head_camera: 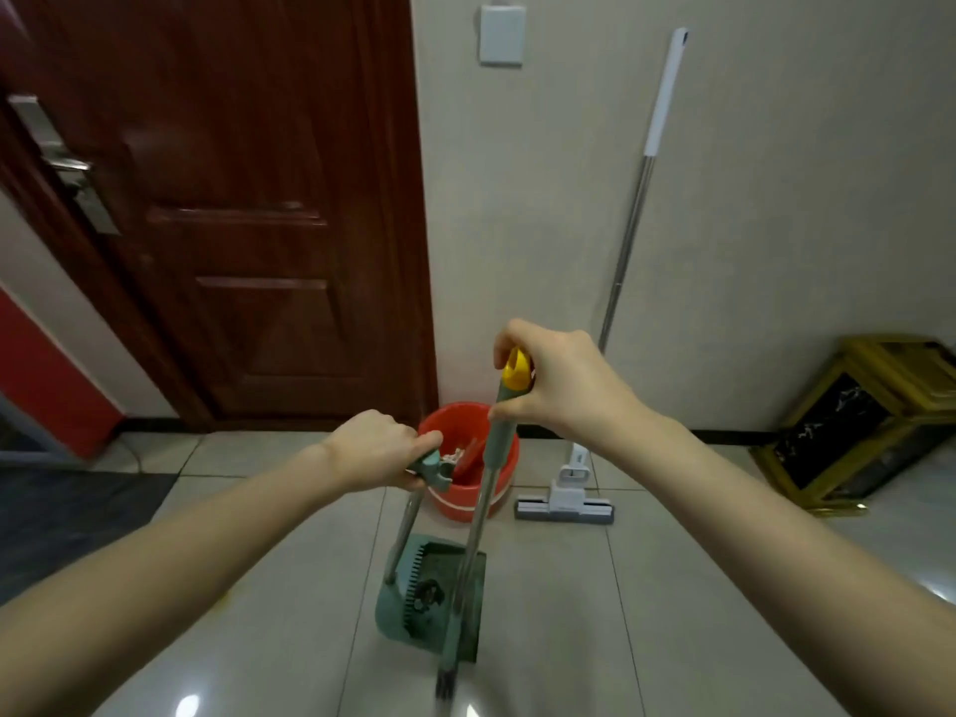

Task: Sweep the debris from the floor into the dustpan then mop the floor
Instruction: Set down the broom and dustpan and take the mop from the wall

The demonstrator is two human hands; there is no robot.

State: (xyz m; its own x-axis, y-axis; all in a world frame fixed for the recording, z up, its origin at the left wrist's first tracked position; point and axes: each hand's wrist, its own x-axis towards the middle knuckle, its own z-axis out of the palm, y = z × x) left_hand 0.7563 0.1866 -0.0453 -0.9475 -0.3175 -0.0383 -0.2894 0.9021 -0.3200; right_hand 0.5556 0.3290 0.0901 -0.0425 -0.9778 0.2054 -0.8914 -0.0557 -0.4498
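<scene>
head view, left hand (377,450): fingers clenched round the grey-green top of the metal handle of the green plastic dustpan (398,608), in front of the bucket rim
right hand (558,385): higher up, fingers grasping the yellow-capped grey-green grip of the metal-poled broom (501,437)
dustpan: resting on the pale tiled floor (569,613) just before the bucket, comb teeth along one inner edge, broom pole crossing over it
dustpan contents: small dark clump of debris (429,592) beside the teeth
round red plastic bucket (465,509): at the wall beside the dark red wooden door (258,199)
bucket contents: a red object and something pale, too blurred to name
white mop with grey sponge head (566,509): leaning on the wall, right of the bucket
</scene>
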